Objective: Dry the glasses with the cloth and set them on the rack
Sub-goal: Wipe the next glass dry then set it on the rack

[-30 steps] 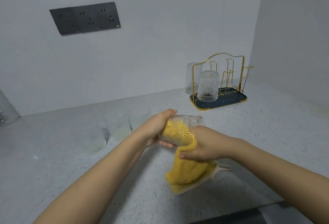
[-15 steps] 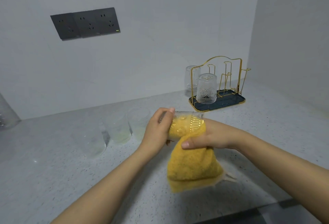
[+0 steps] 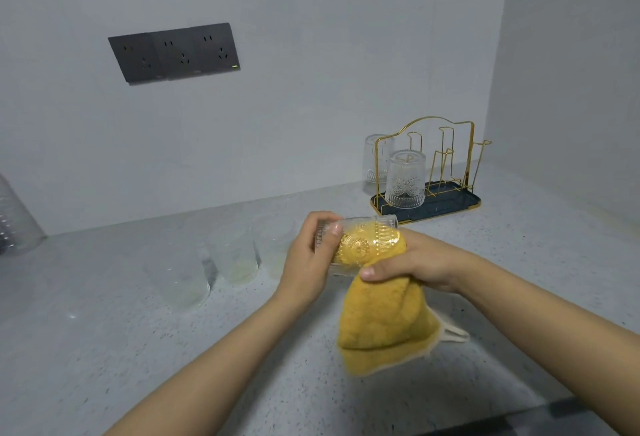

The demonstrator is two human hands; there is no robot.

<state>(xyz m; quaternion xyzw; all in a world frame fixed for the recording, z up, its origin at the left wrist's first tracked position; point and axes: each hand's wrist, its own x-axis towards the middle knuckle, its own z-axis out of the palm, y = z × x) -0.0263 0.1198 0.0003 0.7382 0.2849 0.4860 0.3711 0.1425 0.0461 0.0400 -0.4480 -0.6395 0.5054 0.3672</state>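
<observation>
Glass held sideways, frame centre.
Left hand (image 3: 308, 259) gripped glass (image 3: 360, 245); right hand (image 3: 415, 262) gripped yellow cloth (image 3: 381, 325), seemingly stuffed inside.

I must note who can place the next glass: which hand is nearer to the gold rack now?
Right. The right hand holds the yellow cloth just in front of the gold rack. The left hand grips the glass from the far side, away from it.

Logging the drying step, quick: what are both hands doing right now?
Left hand: grips the clear embossed drinking glass, held sideways.
Right hand: holds the yellow terry cloth, pushed into that glass.
</observation>
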